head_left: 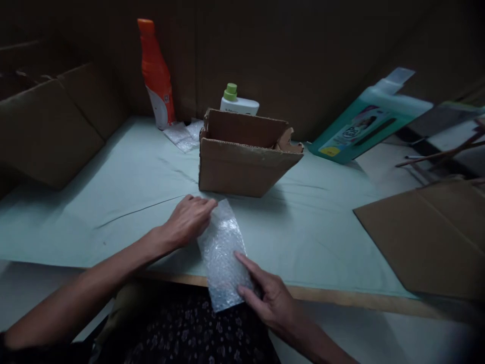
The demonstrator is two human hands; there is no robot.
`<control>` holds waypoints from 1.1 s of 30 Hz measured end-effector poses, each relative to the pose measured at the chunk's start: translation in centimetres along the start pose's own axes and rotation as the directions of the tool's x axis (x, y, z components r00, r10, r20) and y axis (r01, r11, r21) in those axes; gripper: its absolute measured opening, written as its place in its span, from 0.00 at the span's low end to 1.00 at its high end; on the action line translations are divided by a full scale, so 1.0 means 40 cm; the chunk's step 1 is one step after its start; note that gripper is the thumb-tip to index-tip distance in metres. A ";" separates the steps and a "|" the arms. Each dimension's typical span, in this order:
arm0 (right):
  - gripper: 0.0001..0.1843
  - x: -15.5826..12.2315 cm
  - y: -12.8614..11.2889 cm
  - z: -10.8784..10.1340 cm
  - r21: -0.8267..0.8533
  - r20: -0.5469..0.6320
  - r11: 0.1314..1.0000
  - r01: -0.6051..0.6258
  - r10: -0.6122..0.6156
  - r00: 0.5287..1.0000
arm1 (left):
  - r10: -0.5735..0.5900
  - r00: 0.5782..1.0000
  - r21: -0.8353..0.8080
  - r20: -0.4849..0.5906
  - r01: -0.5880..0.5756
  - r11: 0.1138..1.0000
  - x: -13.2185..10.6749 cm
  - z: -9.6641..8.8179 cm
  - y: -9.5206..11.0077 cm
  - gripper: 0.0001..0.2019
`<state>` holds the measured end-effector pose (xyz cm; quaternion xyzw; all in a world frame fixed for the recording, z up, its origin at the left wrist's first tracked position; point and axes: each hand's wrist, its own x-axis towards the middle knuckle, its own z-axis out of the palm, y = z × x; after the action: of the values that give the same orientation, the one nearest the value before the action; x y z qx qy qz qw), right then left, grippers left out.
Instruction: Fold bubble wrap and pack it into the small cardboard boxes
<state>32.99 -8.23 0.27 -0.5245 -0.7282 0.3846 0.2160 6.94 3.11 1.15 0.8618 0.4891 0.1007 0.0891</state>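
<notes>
A flat sheet of bubble wrap (224,253) lies across the table's front edge, its near end reaching out over my lap. My left hand (189,220) has its fingers curled together at the sheet's upper left edge. At the lower right side, my right hand (267,293) grips the wrap, the index finger on top and the thumb lower down; its other fingers are hidden. Just beyond the sheet stands a small cardboard box (242,167) with its top open. I cannot see what is inside it.
Behind the box are a white bottle with a green cap (238,103), an orange bottle (157,76) and smaller bubble wrap pieces (184,136). A tilted teal bottle (364,121) stands at the back right. Cardboard (432,242) lies right; a larger carton (53,121) is left.
</notes>
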 end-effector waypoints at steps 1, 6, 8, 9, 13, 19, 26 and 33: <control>0.32 -0.012 -0.009 0.014 0.009 0.036 1.000 0.006 -0.007 0.999 | 0.075 0.997 0.037 0.029 -0.076 0.996 0.034 0.004 0.014 0.12; 0.16 -0.009 -0.039 0.040 0.053 0.105 0.998 -0.027 0.021 0.994 | 0.196 0.981 0.123 -0.007 -0.193 0.973 0.118 0.038 0.057 0.12; 0.15 -0.001 -0.041 0.033 0.140 0.103 0.986 -0.093 0.079 0.992 | 0.222 0.970 0.082 -0.101 -0.215 0.973 0.069 0.042 0.053 0.15; 0.15 0.002 -0.040 0.028 0.197 0.118 0.970 -0.141 0.120 0.986 | 0.251 0.955 0.042 -0.156 -0.247 0.968 0.027 0.041 0.050 0.17; 0.15 0.011 -0.027 0.013 0.379 0.244 0.870 -0.316 0.236 0.941 | 0.374 0.907 -0.154 -0.193 -0.404 0.902 -0.170 0.043 0.065 0.29; 0.21 0.023 -0.022 0.006 0.457 0.364 0.775 -0.436 0.285 0.887 | 0.378 0.906 -0.212 -0.190 -0.414 0.885 -0.247 0.111 0.137 0.27; 0.29 -0.016 -0.022 -0.058 0.295 0.152 0.931 -0.214 0.175 0.973 | 0.199 0.919 -0.426 -0.340 -0.340 0.838 -0.187 0.114 0.132 0.11; 0.34 0.054 -0.016 -0.049 -0.094 -0.055 0.993 0.068 -0.074 0.996 | -0.063 0.985 -0.594 -0.160 -0.045 0.803 -0.152 0.098 0.133 0.12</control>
<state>33.26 -5.67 1.78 -0.5187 -0.7567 0.3272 0.2265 9.31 -5.03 -1.83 0.7759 0.4428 0.3226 0.3128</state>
